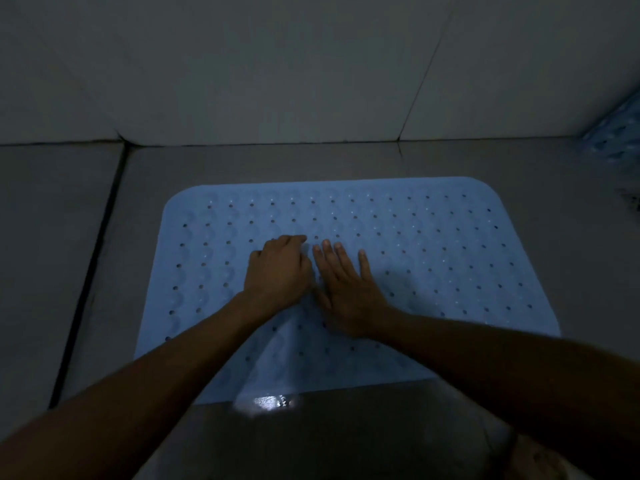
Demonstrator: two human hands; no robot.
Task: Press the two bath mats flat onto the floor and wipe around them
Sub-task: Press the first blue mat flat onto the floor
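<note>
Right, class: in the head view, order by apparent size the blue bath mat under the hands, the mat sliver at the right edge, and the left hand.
1. Blue bath mat, by far.
2. and 3. Left hand and mat sliver: alike, unranked; the sliver is cropped.

Matt rubbery blue bath mat, perforated and bumpy, on smooth grey floor tiles.

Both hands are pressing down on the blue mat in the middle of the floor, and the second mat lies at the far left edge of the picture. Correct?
Not quite. In the head view, the left hand and right hand do rest on the blue mat, but the second mat is at the far right edge.
</note>
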